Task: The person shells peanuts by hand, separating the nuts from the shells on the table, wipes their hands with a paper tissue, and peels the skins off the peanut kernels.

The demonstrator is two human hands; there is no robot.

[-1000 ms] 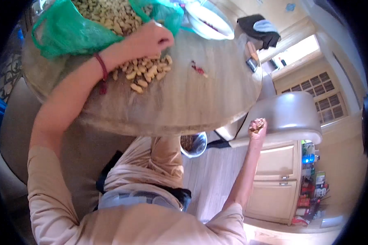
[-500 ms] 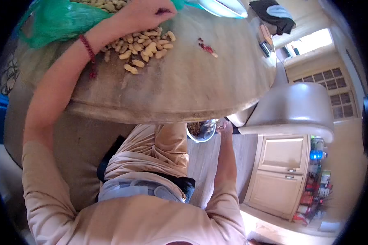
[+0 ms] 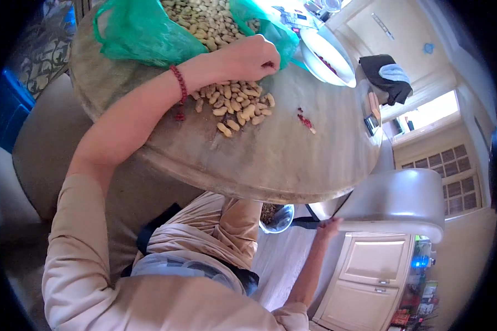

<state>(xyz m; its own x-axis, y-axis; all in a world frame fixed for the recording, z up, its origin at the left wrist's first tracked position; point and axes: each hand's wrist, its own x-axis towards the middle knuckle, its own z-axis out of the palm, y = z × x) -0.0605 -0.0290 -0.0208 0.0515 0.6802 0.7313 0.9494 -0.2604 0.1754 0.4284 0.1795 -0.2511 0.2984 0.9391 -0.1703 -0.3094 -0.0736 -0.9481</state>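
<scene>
My left hand (image 3: 251,59) is closed in a fist over the table, beside the open green plastic bag (image 3: 149,36). Something dark red shows at the thumb side of the fist, too small to make out. Right below it lies a loose pile of unshelled peanuts (image 3: 240,105), and many more peanuts (image 3: 204,22) fill the bag. Low beside the table, my right hand (image 3: 329,226) is near the chair, to the right of a bin (image 3: 283,219) with brown bits that look like shells. Its fingers are too small and blurred to read.
A white bowl (image 3: 345,71) with red bits stands at the far table side. A few small red bits (image 3: 305,120) lie on the round table (image 3: 270,165). A glossy chair back (image 3: 397,196) rises at the right, near a cabinet (image 3: 370,265).
My view has shifted, so more of the bag and bowl shows. My right hand has moved from beside the bin further to the right. My left hand stays closed over the pile.
</scene>
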